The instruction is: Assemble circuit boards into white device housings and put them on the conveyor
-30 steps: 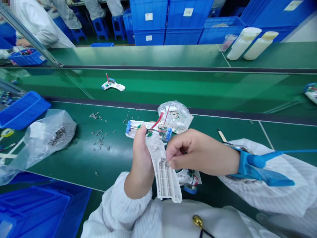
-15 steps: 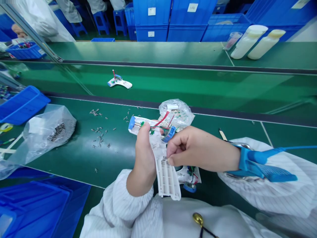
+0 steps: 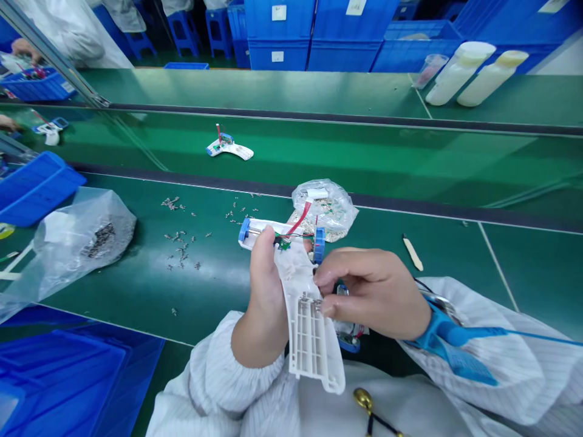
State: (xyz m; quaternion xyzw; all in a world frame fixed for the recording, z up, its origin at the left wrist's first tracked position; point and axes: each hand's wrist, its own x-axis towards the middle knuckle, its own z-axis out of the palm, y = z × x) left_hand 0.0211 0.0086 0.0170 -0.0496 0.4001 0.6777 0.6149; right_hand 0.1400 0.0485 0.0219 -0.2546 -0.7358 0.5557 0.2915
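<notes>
My left hand is wrapped round a white plastic housing half, thumb on top. The housing has a ribbed handle end towards me and a blue-capped head with green circuit parts and red wires. A blue round part stands at the head's right side. My right hand is curled against the handle's right edge, thumb and fingers closing at small metal pieces set at the top of the ribs. What its fingertips hold is hidden. Beneath lies another assembly, partly covered by my right hand.
Loose small metal parts lie scattered left of my hands. A clear bag of metal parts and a blue bin are further left. Another bag sits behind the housing. A similar assembly lies on the green belt.
My right hand has shifted slightly right and down along the handle. The housing is turned a little, showing more metal pieces. The assembly on the belt has moved right, and another appears at far left.
</notes>
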